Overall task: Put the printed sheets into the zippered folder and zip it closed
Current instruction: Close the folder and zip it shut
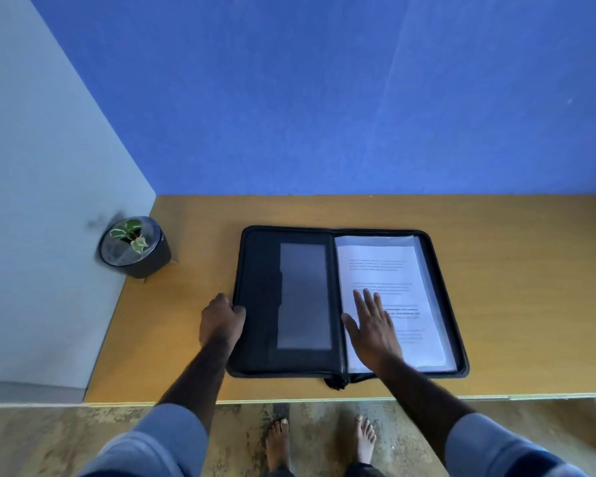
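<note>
A black zippered folder (258, 304) lies spread open on the wooden table (516, 270). Its left half shows a grey clear pocket (305, 294). The printed sheets (382, 270) lie in the right half, over a clear sleeve. My left hand (221, 320) grips the folder's left edge, thumb on top of the rim. My right hand (372, 325) rests flat on the sheets with its fingers spread. The zipper pull (336, 382) hangs at the spine on the near edge.
A small potted plant (135, 246) in a dark pot stands at the table's back left corner by the grey wall. A blue wall rises behind the table. The table's near edge runs just below the folder; my bare feet show on the floor.
</note>
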The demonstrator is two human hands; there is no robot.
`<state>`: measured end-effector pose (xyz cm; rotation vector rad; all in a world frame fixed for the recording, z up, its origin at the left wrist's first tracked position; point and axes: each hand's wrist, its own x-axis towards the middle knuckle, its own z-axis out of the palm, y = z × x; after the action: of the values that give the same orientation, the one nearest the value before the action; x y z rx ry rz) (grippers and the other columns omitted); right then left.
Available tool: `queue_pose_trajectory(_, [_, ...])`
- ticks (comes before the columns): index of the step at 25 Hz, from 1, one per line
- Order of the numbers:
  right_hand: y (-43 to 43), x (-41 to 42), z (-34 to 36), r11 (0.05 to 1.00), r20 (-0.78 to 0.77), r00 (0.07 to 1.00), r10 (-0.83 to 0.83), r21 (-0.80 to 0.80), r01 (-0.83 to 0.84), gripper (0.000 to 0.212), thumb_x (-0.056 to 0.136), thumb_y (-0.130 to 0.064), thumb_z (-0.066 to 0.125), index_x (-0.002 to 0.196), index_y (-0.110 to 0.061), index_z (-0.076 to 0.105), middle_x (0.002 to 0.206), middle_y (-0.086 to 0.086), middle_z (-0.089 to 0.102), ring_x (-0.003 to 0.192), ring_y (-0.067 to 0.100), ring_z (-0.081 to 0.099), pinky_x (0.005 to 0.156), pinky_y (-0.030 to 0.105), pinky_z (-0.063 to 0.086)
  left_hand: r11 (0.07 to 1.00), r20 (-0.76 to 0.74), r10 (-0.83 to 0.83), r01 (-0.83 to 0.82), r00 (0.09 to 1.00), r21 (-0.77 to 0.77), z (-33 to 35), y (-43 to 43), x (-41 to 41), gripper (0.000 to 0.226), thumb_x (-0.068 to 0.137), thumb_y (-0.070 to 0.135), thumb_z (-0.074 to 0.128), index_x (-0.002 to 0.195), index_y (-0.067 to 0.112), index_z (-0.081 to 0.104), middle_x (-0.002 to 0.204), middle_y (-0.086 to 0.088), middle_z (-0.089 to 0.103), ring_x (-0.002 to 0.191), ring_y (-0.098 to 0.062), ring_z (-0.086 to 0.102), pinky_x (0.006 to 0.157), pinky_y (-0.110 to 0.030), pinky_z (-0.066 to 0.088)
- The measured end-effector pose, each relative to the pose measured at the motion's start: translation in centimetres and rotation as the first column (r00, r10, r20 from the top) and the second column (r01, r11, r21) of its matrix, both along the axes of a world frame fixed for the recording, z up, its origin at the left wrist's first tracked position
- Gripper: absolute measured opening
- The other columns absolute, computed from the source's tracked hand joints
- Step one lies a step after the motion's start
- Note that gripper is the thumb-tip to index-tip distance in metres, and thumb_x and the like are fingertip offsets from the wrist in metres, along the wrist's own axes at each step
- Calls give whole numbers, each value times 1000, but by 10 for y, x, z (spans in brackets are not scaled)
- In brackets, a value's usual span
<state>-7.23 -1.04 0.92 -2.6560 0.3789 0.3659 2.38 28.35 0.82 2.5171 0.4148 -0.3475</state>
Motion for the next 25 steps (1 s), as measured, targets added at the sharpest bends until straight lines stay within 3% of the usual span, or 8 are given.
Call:
queue_pose_trajectory(3, [44,19,4,994,42,999,12,106,-16,68,104,-56,23,162,-26,3,170,-3,-4,155,15,-13,124,42,2,976,168,-12,49,986,-213,5,12,-3,14,100,27,56,97,14,55,84,-1,67,76,-26,64,60,-34,46])
queue_pose_trajectory(6, [82,37,12,979,70,997,37,198,-50,73,101,-64,19,161,-28,-1,169,-6,-9,153,11,-18,126,43,-2,935,312,-39,145,949,-325,19,16,-4,31,104,33,52,124,12,62,105,5,69,96,-15,65,76,-25,46])
queue_pose_trajectory(9, [110,53,32,956,112,993,32,285,-63,80,96,-72,15,161,-28,-2,169,-7,-9,153,10,-19,126,46,-2,855,380,19,182,925,-486,43,7,3,39,105,42,46,118,16,72,103,8,74,96,-5,65,78,-14,45])
queue_pose_trajectory(14, [122,72,87,864,202,974,-107,503,-9,70,104,-58,27,162,-24,7,170,-9,0,154,6,-10,127,45,0,684,479,-71,392,875,-615,81,-31,6,34,105,35,46,120,19,72,112,5,74,105,-7,69,93,-35,56])
queue_pose_trajectory(18, [92,68,134,662,226,943,-246,749,-7,62,104,-55,37,160,-32,22,151,-10,45,143,5,36,122,30,24,572,596,-250,613,763,-546,96,-71,-3,36,108,27,44,142,26,57,138,14,62,130,-4,56,108,-25,45])
queue_pose_trajectory(21, [57,62,153,636,180,949,-258,771,27,54,101,-39,52,151,-47,35,86,-3,59,78,13,61,84,32,51,426,564,-382,681,732,-596,97,-105,-19,42,111,34,34,152,42,34,150,34,43,143,4,38,113,-10,28])
queue_pose_trajectory(23, [33,60,156,658,177,946,-271,751,48,55,99,-29,50,147,-53,39,83,4,61,70,21,62,72,40,52,417,535,-442,693,720,-588,86,-130,-27,49,109,45,32,156,43,23,157,33,32,148,5,28,118,-12,23])
queue_pose_trajectory(25, [12,57,156,698,222,930,-292,714,49,54,98,-24,46,145,-52,42,101,-14,71,88,15,70,82,37,55,471,461,-500,677,733,-565,68,-150,-33,64,104,59,30,161,38,10,167,21,17,154,0,16,125,-26,18])
